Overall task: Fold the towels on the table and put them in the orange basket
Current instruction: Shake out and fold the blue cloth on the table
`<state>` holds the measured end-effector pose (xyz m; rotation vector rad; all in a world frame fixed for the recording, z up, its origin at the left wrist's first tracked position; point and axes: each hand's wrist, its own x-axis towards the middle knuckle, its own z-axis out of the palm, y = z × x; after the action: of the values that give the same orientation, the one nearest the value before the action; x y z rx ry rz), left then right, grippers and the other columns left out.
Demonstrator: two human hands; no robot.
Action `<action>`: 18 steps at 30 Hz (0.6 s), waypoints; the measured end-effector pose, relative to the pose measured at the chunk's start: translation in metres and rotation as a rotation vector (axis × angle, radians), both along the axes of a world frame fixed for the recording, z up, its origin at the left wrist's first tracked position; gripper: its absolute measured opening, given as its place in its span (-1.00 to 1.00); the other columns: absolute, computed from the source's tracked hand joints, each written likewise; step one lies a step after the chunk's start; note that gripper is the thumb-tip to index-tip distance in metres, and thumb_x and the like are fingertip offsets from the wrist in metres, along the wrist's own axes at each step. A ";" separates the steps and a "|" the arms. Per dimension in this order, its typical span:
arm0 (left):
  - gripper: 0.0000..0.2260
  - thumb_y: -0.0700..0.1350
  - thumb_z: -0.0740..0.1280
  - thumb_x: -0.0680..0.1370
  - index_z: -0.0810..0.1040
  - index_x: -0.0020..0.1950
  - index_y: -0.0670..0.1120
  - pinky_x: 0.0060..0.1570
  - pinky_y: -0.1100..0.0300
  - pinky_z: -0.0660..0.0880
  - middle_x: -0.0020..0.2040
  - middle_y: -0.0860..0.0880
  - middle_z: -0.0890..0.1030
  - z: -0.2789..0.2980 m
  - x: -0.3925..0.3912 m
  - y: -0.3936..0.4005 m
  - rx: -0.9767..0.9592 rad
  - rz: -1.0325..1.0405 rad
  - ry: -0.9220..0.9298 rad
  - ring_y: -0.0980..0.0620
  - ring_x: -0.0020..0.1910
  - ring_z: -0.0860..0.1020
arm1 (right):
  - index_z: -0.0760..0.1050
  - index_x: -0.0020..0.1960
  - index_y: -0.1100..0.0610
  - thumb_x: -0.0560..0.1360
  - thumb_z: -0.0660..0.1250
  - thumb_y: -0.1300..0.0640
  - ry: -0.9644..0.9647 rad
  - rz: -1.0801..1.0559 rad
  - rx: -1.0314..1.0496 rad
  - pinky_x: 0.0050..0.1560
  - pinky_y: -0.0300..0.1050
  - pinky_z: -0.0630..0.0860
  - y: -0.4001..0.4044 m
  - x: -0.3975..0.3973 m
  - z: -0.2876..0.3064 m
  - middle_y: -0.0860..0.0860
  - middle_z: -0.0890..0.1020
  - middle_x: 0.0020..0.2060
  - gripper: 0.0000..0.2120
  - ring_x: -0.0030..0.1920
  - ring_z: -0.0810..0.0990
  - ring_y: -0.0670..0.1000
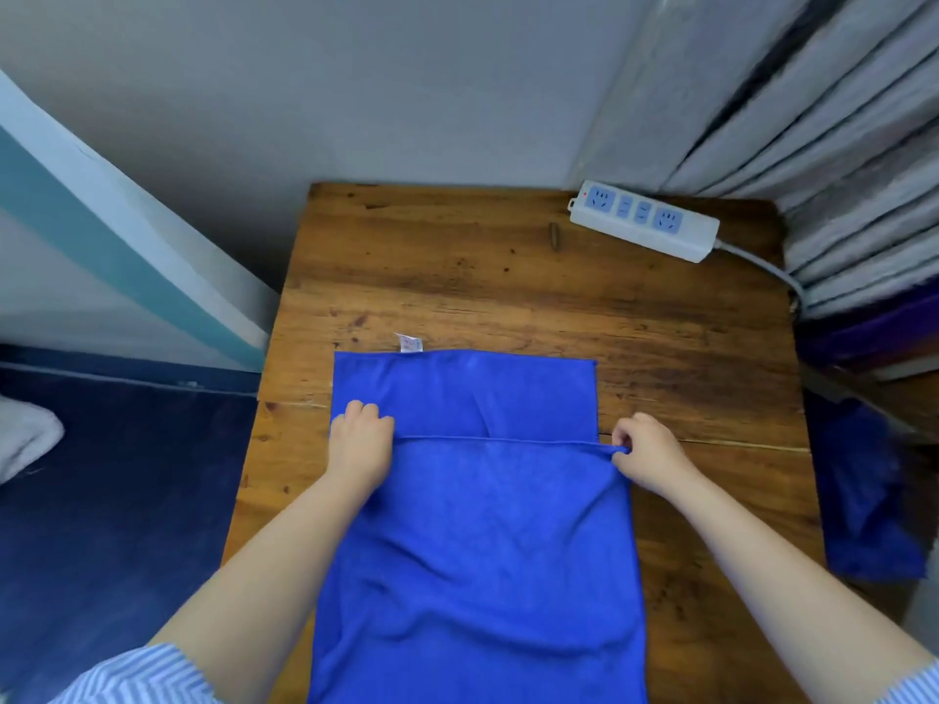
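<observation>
While a blue towel (477, 525) lies along the middle of the wooden surface (508, 276), its near end hanging over the near edge, both hands pinch the corners of a hem that is folded over the far part. The left hand (362, 439) grips the left corner, the right hand (648, 452) the right corner. To fold well, carry both corners level toward the far edge and match the hem by the white tag (409, 343). A second blue towel (864, 490) droops off the right edge. A power strip (643, 221) sits at the far right corner. No orange basket is visible.
</observation>
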<state>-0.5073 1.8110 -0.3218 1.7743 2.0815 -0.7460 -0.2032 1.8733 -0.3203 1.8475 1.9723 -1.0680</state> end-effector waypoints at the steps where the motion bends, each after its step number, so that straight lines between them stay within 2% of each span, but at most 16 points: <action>1: -0.75 -0.23 0.11 0.54 0.47 0.16 -0.11 0.04 0.15 0.36 0.13 -0.08 0.47 0.004 -0.004 0.002 -0.002 0.007 -0.024 -0.09 0.19 0.36 | 0.27 -0.37 0.05 0.38 0.25 0.35 0.033 -0.002 -0.017 -0.29 -0.13 0.13 0.001 0.000 0.003 -0.05 0.29 -0.33 -0.71 -0.20 0.37 0.07; 3: -0.82 -0.20 0.13 0.54 0.51 0.03 -0.12 -0.01 0.16 0.36 0.02 -0.08 0.48 0.015 -0.015 0.004 0.014 0.076 -0.179 -0.09 0.12 0.39 | 0.25 -0.40 0.07 0.35 0.27 0.38 0.172 -0.035 -0.110 -0.35 -0.14 0.16 0.006 -0.002 0.013 -0.05 0.33 -0.39 -0.69 -0.31 0.34 0.01; 4: -0.85 -0.21 0.13 0.54 0.48 -0.13 -0.11 -0.14 0.17 0.36 -0.12 -0.07 0.49 0.023 -0.021 0.004 0.013 0.159 -0.336 -0.07 -0.02 0.42 | 0.27 -0.40 0.09 0.32 0.28 0.39 0.302 -0.104 -0.208 -0.40 -0.21 0.21 0.008 -0.003 0.022 -0.04 0.35 -0.43 -0.71 -0.38 0.34 -0.04; 5: -0.79 -0.24 0.12 0.53 0.39 -0.29 -0.08 -0.29 0.20 0.29 -0.28 -0.04 0.43 0.032 -0.027 0.003 -0.021 0.265 -0.508 -0.03 -0.21 0.40 | 0.29 -0.40 0.12 0.26 0.30 0.39 0.449 -0.205 -0.331 -0.46 -0.28 0.26 0.010 -0.006 0.034 -0.05 0.37 -0.47 -0.75 -0.45 0.35 -0.10; 6: -0.72 -0.28 0.11 0.53 0.27 -0.38 -0.07 -0.39 0.23 0.20 -0.39 -0.02 0.33 0.042 -0.032 0.002 -0.059 0.340 -0.645 0.02 -0.35 0.32 | 0.31 -0.39 0.14 0.21 0.28 0.37 0.585 -0.300 -0.452 -0.51 -0.34 0.28 0.013 -0.007 0.043 -0.06 0.39 -0.51 -0.80 -0.51 0.36 -0.15; 8: -0.66 -0.34 0.10 0.51 0.16 -0.42 -0.08 -0.42 0.22 0.10 -0.44 -0.01 0.20 0.058 -0.038 0.002 -0.084 0.379 -0.781 0.05 -0.43 0.18 | 0.34 -0.38 0.16 0.19 0.23 0.39 0.770 -0.424 -0.601 -0.57 -0.37 0.28 0.021 -0.011 0.055 -0.08 0.43 -0.56 -0.84 -0.56 0.39 -0.18; 10: -0.66 -0.36 0.09 0.50 0.16 -0.44 -0.08 -0.39 0.20 0.09 -0.43 -0.01 0.19 0.065 -0.044 0.009 -0.030 0.446 -0.841 0.04 -0.42 0.16 | 0.36 -0.37 0.16 0.22 0.22 0.42 0.829 -0.491 -0.618 -0.57 -0.37 0.31 0.032 -0.020 0.060 -0.04 0.44 -0.56 -0.82 -0.57 0.39 -0.15; 12: -0.67 -0.34 0.10 0.49 0.17 -0.44 -0.09 -0.39 0.18 0.09 -0.43 -0.02 0.21 0.065 -0.054 0.025 0.075 0.509 -0.814 0.02 -0.40 0.18 | 0.35 -0.36 0.16 0.33 0.22 0.45 0.728 -0.507 -0.507 -0.57 -0.34 0.34 0.044 -0.034 0.057 0.03 0.40 -0.50 -0.78 -0.58 0.37 -0.11; 14: -0.72 -0.29 0.13 0.50 0.24 -0.41 -0.09 -0.41 0.17 0.14 -0.41 -0.04 0.32 0.062 -0.064 0.044 0.183 0.480 -0.674 -0.02 -0.35 0.28 | 0.36 -0.35 0.17 0.43 0.16 0.45 0.550 -0.476 -0.332 -0.60 -0.31 0.37 0.057 -0.045 0.046 0.09 0.38 -0.45 -0.73 -0.58 0.39 -0.07; 16: -0.85 -0.21 0.14 0.52 0.39 -0.25 -0.10 -0.37 0.16 0.26 -0.24 -0.10 0.51 0.056 -0.069 0.059 0.213 0.311 -0.393 -0.12 -0.20 0.45 | 0.41 -0.32 0.17 0.43 0.17 0.42 0.331 -0.408 -0.126 -0.61 -0.31 0.41 0.067 -0.053 0.032 0.12 0.45 -0.38 -0.77 -0.52 0.47 0.00; 17: -0.89 -0.19 0.13 0.53 0.44 -0.12 -0.11 -0.30 0.14 0.33 -0.11 -0.12 0.57 0.051 -0.068 0.063 0.195 0.196 -0.267 -0.15 -0.09 0.50 | 0.46 -0.26 0.17 0.42 0.18 0.40 0.197 -0.322 -0.042 -0.54 -0.30 0.45 0.067 -0.055 0.025 0.14 0.52 -0.31 -0.81 -0.42 0.54 0.07; 18: -0.87 -0.18 0.13 0.54 0.46 -0.01 -0.12 -0.21 0.11 0.39 0.01 -0.13 0.58 0.045 -0.066 0.069 0.169 0.095 -0.183 -0.16 0.01 0.51 | 0.52 -0.17 0.19 0.42 0.18 0.38 0.066 -0.217 0.023 -0.39 -0.27 0.52 0.069 -0.058 0.018 0.17 0.57 -0.20 -0.82 -0.26 0.60 0.13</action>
<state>-0.5736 1.8795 -0.2772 1.7403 2.1401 -0.3768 -0.2613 1.9421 -0.3020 2.1034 1.8581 -1.1841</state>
